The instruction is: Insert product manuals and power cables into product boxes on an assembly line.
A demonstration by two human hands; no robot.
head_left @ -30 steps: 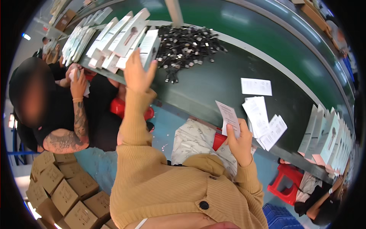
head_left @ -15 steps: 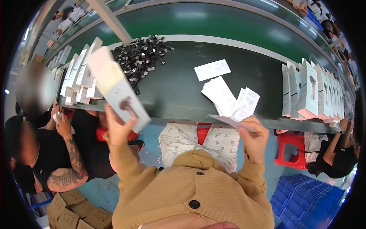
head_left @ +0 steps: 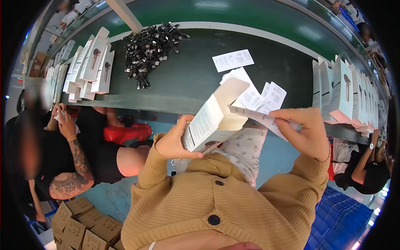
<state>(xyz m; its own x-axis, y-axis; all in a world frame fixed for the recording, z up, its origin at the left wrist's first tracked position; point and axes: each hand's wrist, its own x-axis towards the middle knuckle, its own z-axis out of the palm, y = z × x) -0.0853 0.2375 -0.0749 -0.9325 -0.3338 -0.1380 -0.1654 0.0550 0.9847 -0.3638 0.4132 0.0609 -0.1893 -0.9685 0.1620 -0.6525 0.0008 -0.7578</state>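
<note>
My left hand [head_left: 175, 139] is closed around a white carton [head_left: 205, 123] with its top flaps open; a picture of a dark handheld device is printed on one side. The carton tilts so that its open end points up and right. In my right hand [head_left: 303, 129] I pinch a printed leaflet [head_left: 260, 117], its left end at the carton's open mouth. From this angle I cannot tell whether the leaflet's tip is inside. Beyond the carton, loose leaflets [head_left: 273, 97] lie on the dark green table [head_left: 183, 79], and a single leaflet [head_left: 233, 60] lies farther back.
A heap of short black cables [head_left: 152, 46] lies at the back left. White cartons [head_left: 96, 58] stand on the left, and a row of similar cartons [head_left: 347, 89] stands on the right. Seated people flank me. Brown boxes [head_left: 85, 225] and blue crates [head_left: 339, 218] are on the floor.
The carton in my left hand has moved right and turned, its open end now facing the leaflet. My right hand has moved slightly right and up, still holding the leaflet.
</note>
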